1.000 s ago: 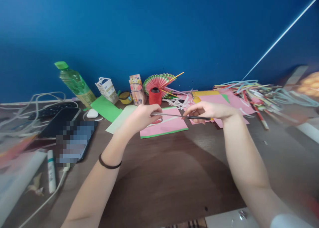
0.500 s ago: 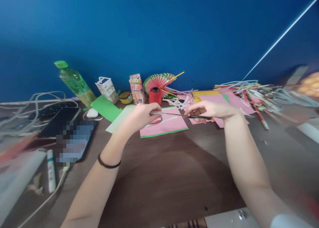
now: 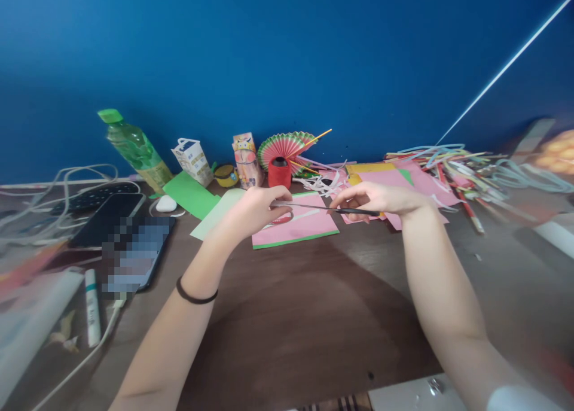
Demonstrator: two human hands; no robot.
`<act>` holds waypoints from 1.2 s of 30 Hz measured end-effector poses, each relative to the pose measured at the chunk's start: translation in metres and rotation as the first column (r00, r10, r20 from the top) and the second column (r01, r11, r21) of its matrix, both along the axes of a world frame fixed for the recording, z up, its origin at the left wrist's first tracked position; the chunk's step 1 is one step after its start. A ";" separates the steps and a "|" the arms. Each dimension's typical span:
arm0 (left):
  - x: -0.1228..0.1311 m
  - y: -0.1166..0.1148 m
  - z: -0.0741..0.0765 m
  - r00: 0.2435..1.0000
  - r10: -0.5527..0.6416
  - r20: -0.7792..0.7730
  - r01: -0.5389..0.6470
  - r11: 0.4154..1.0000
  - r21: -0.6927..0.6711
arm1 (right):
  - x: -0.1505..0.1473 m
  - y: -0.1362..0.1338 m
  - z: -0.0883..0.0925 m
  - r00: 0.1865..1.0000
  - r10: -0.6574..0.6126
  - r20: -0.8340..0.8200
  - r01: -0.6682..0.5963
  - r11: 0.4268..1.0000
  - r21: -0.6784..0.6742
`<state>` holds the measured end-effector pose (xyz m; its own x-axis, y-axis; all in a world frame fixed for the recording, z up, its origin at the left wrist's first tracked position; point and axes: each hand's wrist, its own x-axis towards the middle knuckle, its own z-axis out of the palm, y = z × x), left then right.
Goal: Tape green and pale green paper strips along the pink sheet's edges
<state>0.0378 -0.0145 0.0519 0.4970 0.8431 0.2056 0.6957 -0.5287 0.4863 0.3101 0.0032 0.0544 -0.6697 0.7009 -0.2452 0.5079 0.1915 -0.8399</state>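
Note:
Above a pink sheet with a green edge [image 3: 309, 228] my two hands meet. My right hand [image 3: 381, 198] is closed on the dark handle of a thin metal tool [image 3: 323, 208], perhaps scissors seen edge-on. Its blade points left and reaches the fingertips of my left hand [image 3: 253, 210]. That hand is curled in a pinch at the blade's tip; what it pinches is too small to name. A white strip and a small red shape lie on the pink sheet under the tool. A black band circles my left wrist.
On the brown table: a phone [image 3: 130, 255], cables and a white marker [image 3: 92, 309] at left. Along the blue wall stand a green bottle [image 3: 134, 151], small cartons, a red spool [image 3: 279, 173] and a paper fan. Coloured paper and strips [image 3: 452, 169] are piled at right.

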 end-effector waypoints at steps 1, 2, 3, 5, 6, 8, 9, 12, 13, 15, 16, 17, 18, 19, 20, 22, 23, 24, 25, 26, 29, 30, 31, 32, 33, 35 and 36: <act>0.000 0.000 0.000 1.000 0.000 -0.003 0.000 1.000 0.003 | 0.000 0.000 0.000 1.000 -0.003 0.004 0.003 1.000 0.004; 0.000 0.000 0.000 1.000 0.001 -0.006 -0.001 1.000 0.005 | -0.001 -0.001 0.001 1.000 -0.007 0.006 0.007 1.000 0.007; 0.000 0.000 0.000 1.000 0.003 -0.009 -0.003 1.000 0.006 | -0.001 -0.001 0.001 1.000 -0.010 0.006 0.010 1.000 0.007; 0.000 0.000 0.000 1.000 0.006 -0.011 -0.006 1.000 0.006 | 0.000 -0.001 0.001 1.000 -0.010 0.000 0.010 1.000 0.004; 0.000 0.000 0.000 1.000 0.006 -0.011 -0.006 1.000 0.005 | 0.000 0.000 0.000 1.000 -0.008 -0.005 0.008 1.000 0.001; 0.000 0.000 0.000 1.000 0.004 -0.009 -0.004 1.000 0.003 | 0.000 0.000 0.000 1.000 0.000 -0.014 0.000 1.000 -0.005; 0.000 0.000 0.001 1.000 0.003 -0.009 -0.003 1.000 0.004 | 0.000 0.000 0.000 1.000 0.001 -0.015 -0.001 1.000 -0.007; 0.000 0.000 0.000 1.000 -0.003 -0.013 0.003 1.000 0.012 | 0.000 0.000 -0.001 1.000 -0.015 -0.008 0.015 1.000 -0.007; 0.000 0.000 0.000 1.000 -0.005 -0.014 0.005 1.000 0.016 | 0.000 0.000 -0.001 1.000 -0.021 -0.005 0.021 1.000 -0.005; 0.000 0.001 -0.001 1.000 -0.010 -0.015 0.010 1.000 0.019 | 0.000 0.000 -0.002 1.000 -0.022 -0.008 0.022 1.000 -0.004; 0.000 0.001 -0.001 1.000 -0.011 -0.014 0.011 1.000 0.018 | 0.000 0.000 -0.002 1.000 -0.016 -0.009 0.016 1.000 -0.004; 0.000 0.001 -0.001 1.000 -0.011 -0.014 0.012 1.000 0.015 | 0.000 0.001 -0.002 1.000 -0.008 -0.010 0.008 1.000 -0.004; 0.000 0.002 -0.001 1.000 -0.010 -0.014 0.011 1.000 0.011 | 0.000 0.001 -0.002 1.000 -0.002 -0.010 0.002 1.000 -0.003; 0.000 0.002 -0.001 1.000 -0.010 -0.014 0.010 1.000 0.009 | 0.000 0.001 -0.002 1.000 0.005 -0.008 -0.005 1.000 -0.002; 0.000 0.002 -0.001 1.000 -0.009 -0.014 0.009 1.000 0.006 | 0.001 0.001 -0.002 1.000 0.009 -0.005 -0.009 1.000 -0.001; 0.000 0.002 -0.002 1.000 -0.010 -0.013 0.010 1.000 0.007 | 0.001 0.001 -0.001 1.000 0.008 -0.001 -0.008 1.000 0.002; 0.000 0.002 -0.002 1.000 -0.011 -0.012 0.011 1.000 0.008 | 0.001 0.001 -0.001 1.000 0.008 0.003 -0.008 1.000 0.003; 0.000 0.002 -0.002 1.000 -0.013 -0.011 0.013 1.000 0.009 | 0.000 0.001 -0.001 1.000 0.007 0.008 -0.007 1.000 0.003; -0.001 0.002 -0.002 1.000 -0.014 -0.010 0.014 1.000 0.010 | 0.000 0.001 0.000 1.000 0.008 0.014 -0.008 1.000 0.002; -0.001 0.003 -0.003 1.000 -0.014 -0.010 0.014 1.000 0.013 | 0.000 0.000 0.001 1.000 0.008 0.018 -0.008 1.000 0.000; -0.001 0.004 -0.003 1.000 -0.015 -0.013 0.015 1.000 0.019 | -0.002 -0.001 0.003 1.000 -0.001 0.026 0.001 1.000 -0.007; -0.001 0.004 -0.004 1.000 -0.014 -0.015 0.015 1.000 0.022 | -0.002 -0.002 0.004 1.000 -0.004 0.028 0.004 1.000 -0.009; -0.001 0.004 -0.003 1.000 -0.015 -0.019 0.016 1.000 0.024 | -0.003 -0.002 0.004 1.000 -0.004 0.027 0.005 1.000 -0.010; -0.001 0.004 -0.003 1.000 -0.017 -0.024 0.018 1.000 0.025 | -0.003 -0.002 0.004 1.000 -0.005 0.025 0.005 1.000 -0.009; 0.000 0.004 -0.003 0.999 -0.018 -0.028 0.019 0.999 0.027 | -0.002 -0.003 0.004 1.000 -0.003 0.022 0.003 1.000 -0.009; -0.001 0.003 -0.002 0.999 -0.016 -0.031 0.017 0.999 0.031 | -0.001 -0.002 0.003 1.000 -0.002 0.016 0.002 1.000 -0.009; -0.001 0.003 -0.002 0.999 -0.013 -0.032 0.014 0.999 0.032 | 0.000 -0.001 0.002 1.000 -0.006 0.014 0.006 1.000 -0.006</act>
